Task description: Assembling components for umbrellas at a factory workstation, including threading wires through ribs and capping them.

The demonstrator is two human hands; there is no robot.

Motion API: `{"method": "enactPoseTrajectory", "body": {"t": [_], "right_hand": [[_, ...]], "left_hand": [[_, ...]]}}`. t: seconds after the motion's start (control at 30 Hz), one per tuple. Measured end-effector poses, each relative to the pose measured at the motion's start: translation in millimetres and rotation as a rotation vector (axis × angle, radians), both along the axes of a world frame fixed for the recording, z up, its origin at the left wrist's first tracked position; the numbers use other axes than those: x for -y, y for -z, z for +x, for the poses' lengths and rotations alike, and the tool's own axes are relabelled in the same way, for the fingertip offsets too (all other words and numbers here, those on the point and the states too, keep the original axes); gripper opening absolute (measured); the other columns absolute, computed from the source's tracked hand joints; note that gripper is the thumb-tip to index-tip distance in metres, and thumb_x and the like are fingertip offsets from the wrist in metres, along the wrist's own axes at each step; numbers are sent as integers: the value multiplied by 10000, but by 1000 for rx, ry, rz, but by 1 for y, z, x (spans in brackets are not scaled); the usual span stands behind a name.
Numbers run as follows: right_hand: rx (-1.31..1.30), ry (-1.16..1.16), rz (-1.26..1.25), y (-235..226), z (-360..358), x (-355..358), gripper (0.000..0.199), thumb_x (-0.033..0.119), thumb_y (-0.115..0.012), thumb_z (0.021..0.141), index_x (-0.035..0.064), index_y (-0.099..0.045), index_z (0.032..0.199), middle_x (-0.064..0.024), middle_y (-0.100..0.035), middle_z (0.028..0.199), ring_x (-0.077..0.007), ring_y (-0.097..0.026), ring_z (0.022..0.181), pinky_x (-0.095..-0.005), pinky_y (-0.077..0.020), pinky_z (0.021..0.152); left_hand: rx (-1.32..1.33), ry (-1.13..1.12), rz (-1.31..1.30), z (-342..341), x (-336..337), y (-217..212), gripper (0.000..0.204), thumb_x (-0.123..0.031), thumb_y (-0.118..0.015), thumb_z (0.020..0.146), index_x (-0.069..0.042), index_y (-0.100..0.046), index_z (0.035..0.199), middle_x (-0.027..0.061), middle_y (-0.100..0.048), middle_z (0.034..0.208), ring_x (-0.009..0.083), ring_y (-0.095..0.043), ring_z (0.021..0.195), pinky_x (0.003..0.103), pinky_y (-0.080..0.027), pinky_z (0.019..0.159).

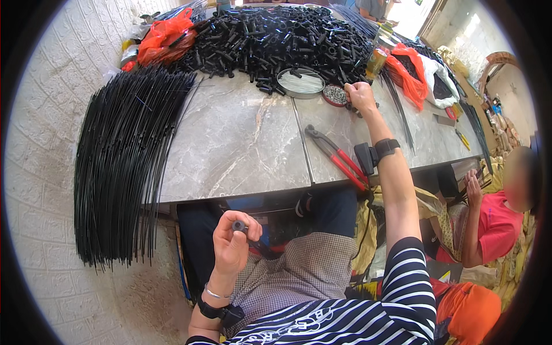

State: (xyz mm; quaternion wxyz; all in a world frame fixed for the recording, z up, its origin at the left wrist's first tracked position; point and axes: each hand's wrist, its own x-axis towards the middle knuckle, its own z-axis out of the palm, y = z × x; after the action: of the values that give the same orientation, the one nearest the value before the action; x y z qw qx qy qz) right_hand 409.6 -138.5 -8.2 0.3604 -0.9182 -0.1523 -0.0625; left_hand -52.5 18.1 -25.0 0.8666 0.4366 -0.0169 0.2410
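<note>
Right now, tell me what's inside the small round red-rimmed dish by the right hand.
The red-rimmed dish holds small silvery metal pieces. The right hand reaches over its edge, hiding part of the contents; their exact kind is too small to tell.

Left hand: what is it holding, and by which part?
The left hand holds a short black tube, its fingers closed around the shaft with only the upper end showing above them.

On the table (241,144), the heap of short tubes (276,40) lies at twelve o'clock — rod bundle (121,167) at nine, pliers (336,156) at three, two dishes (300,83) between heap and pliers.
</note>
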Motion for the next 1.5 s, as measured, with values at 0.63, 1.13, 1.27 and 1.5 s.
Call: {"method": "enactPoseTrajectory", "body": {"t": [0.63, 1.13, 1.27, 1.5], "right_hand": [[-480, -579, 879, -48, -320, -38, 102, 58, -584, 908, -18, -622, 963, -20, -610, 815, -63, -549, 730, -190, -433, 577], [-559, -729, 1126, -22, -397, -56, 81, -7, -563, 911, -53, -607, 961, -60, -523, 1015, -105, -558, 725, -234, -467, 650], [-572, -717, 1147, -22, -402, -56, 82, 0, -562, 914, -49, -610, 960, -52, -524, 1013, -99, -547, 733, -226, -459, 657], [-570, -711, 1196, -21, -407, -58, 98, 25, -565, 922, -41, -621, 968, -42, -527, 1025, -86, -530, 729, -217, -446, 657]], "left_hand": [[-34, -90, 74, 23, -1, -7, 328, -251, -530, 963, 0, -520, 1175, 44, -483, 796, 125, -426, 727, 264, -368, 666], [23, -168, 4, -5, 16, -12, 421, -248, -570, 948, -2, -521, 1286, -44, -516, 784, 42, -436, 724, 181, -376, 672], [28, -171, -7, -7, 17, -13, 426, -252, -577, 944, -6, -523, 1287, -47, -517, 777, 39, -437, 720, 175, -374, 668], [2, -175, 14, -11, 17, -14, 494, -309, -581, 929, 16, -504, 1293, -29, -558, 838, 58, -458, 755, 214, -391, 710]]}}
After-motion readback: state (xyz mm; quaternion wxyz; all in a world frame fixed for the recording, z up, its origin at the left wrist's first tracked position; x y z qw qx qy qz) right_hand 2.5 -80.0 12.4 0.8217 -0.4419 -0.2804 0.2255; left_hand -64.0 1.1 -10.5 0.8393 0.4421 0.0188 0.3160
